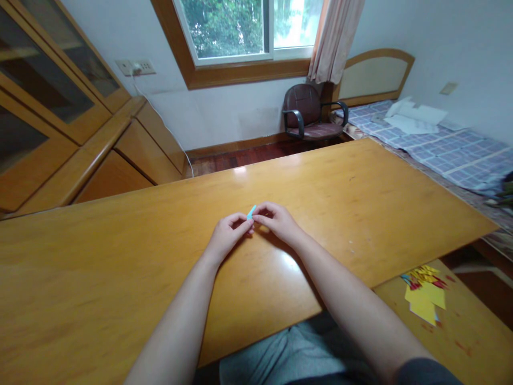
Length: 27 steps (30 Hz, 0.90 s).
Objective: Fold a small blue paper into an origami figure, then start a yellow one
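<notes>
A small light-blue folded paper strip (251, 212) is pinched between my two hands above the middle of the wooden table. My left hand (230, 235) grips its lower end between thumb and fingers. From the other side, my right hand (278, 220) closes thumb and index finger on the same piece. One narrow end of the paper sticks up between the fingertips; the rest is covered by them.
The wooden table (120, 267) spans the view. On a lower surface at right lie yellow paper sheets (425, 302) and several small folded yellow and red pieces (427, 275). Beyond stand a chair (308, 115), a bed (460, 155) and a cabinet (100, 155).
</notes>
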### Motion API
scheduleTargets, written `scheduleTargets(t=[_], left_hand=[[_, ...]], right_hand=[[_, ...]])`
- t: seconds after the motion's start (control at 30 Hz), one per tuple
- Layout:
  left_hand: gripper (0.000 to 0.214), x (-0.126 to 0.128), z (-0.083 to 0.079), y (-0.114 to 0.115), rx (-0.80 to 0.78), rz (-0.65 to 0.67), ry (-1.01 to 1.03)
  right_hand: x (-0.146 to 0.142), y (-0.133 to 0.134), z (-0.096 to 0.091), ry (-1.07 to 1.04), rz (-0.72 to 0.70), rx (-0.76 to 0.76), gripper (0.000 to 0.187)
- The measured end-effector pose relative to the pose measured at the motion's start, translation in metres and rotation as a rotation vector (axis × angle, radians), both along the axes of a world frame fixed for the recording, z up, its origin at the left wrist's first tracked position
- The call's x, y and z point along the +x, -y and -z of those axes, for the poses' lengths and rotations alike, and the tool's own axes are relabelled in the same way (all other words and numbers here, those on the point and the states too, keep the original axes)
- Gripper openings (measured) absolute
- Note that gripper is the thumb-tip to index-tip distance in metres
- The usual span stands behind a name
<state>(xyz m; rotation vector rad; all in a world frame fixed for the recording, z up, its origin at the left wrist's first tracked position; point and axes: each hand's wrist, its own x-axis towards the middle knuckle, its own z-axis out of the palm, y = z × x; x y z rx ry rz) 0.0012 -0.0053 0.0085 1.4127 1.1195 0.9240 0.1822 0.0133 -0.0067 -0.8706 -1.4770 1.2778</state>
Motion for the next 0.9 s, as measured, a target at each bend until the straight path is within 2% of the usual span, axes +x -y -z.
scheduleTargets(t=[0.27,0.57,0.73,0.9], left_hand=[[0.03,-0.0003,0.0007,-0.001,-0.022,-0.012,-0.004],[0.031,0.0,-0.0004,-0.0022,-0.052,-0.03,0.048],[0.029,0.0001,0.0001,-0.0019,-0.046,-0.05,0.052],[0.029,0.0003,0.0006,-0.0021,-0.044,-0.041,0.043]], right_hand=[[-0.0021,0.0004,0.003,-0.084,-0.005,-0.063,0.017],[-0.0078,-0.0014,0.0028,-0.297,-0.002,-0.177,0.043],[-0.0072,0.001,-0.0013,-0.307,-0.023,-0.224,0.046],[-0.0082,0.0003,0.0004,-0.277,-0.008,-0.21,0.045]])
